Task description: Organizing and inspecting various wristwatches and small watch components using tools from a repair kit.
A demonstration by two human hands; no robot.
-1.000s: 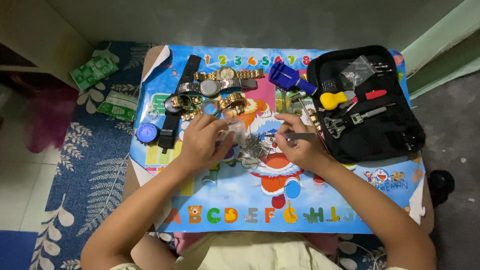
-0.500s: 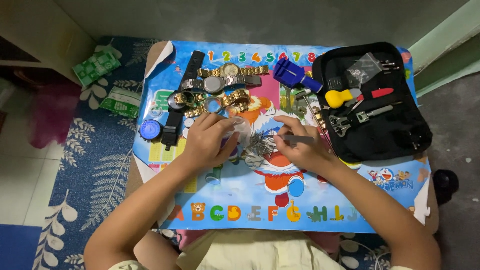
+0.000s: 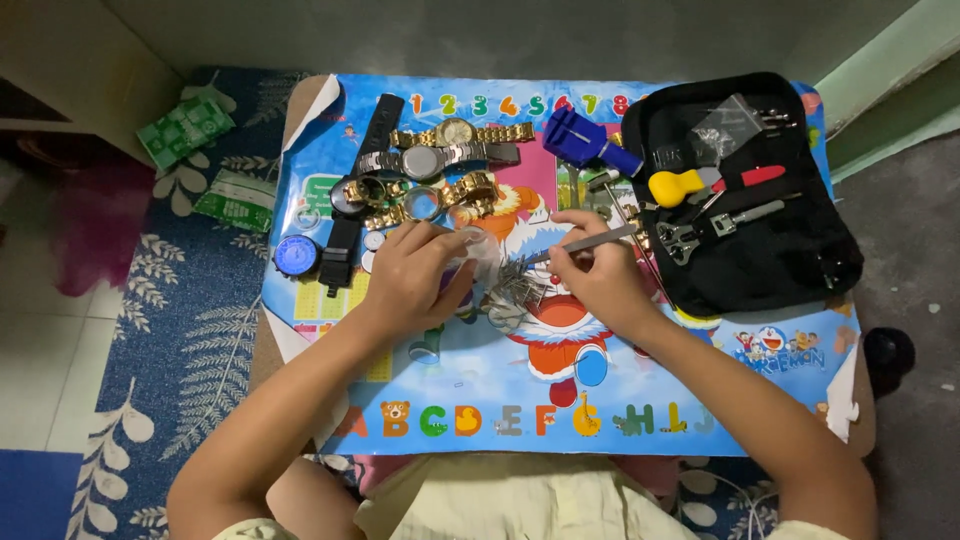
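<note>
My left hand (image 3: 412, 274) is curled around a small clear plastic bag (image 3: 478, 250) on a colourful cartoon alphabet mat (image 3: 640, 385). A thin metal tool (image 3: 588, 242) sits in my right hand (image 3: 598, 278), its tip pointing left toward the bag and a silver metal watch band (image 3: 510, 292) lying between both hands. Several wristwatches (image 3: 440, 160), gold and silver, lie just beyond my left hand.
An open black tool case (image 3: 800, 250) with pliers, a yellow-handled tool and a red tool lies at the right. A blue watch tool (image 3: 585, 140) sits near the top. A blue-faced watch (image 3: 296, 255) is at the left. Green packets (image 3: 185, 128) lie on the patterned rug.
The view has shifted slightly. My hands stay over the silver band; the right hand has tilted the metal tool so more of its shaft shows.
</note>
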